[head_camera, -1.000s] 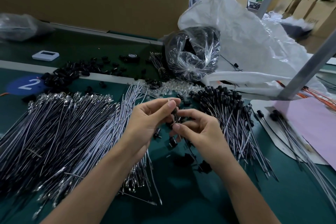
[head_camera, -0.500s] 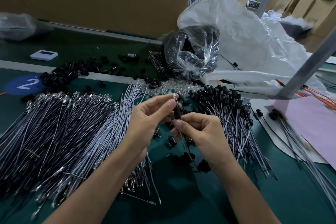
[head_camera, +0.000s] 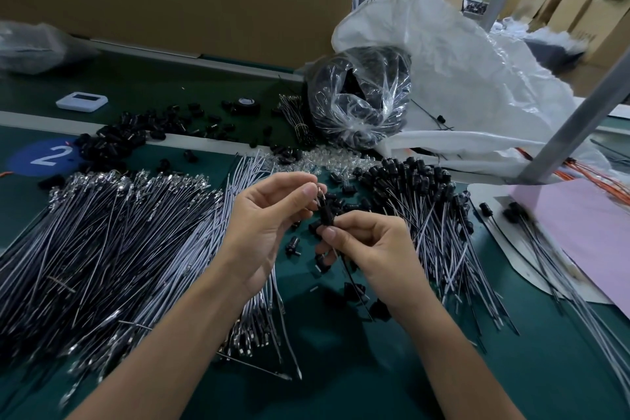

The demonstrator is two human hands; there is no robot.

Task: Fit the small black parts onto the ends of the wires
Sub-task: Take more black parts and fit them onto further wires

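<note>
At my far left lies the big heap of bare wires, metal tips pointing away from me; my left hand pinches the upper tip of one wire between thumb and forefinger, the other fingers loosely curled; the small black part sits on that wire between my hands, roughly upright; my right hand pinches the part's lower end, the wire trailing down past my palm; loose black parts lie on the green mat beneath; further right spreads the pile of capped wires.
</note>
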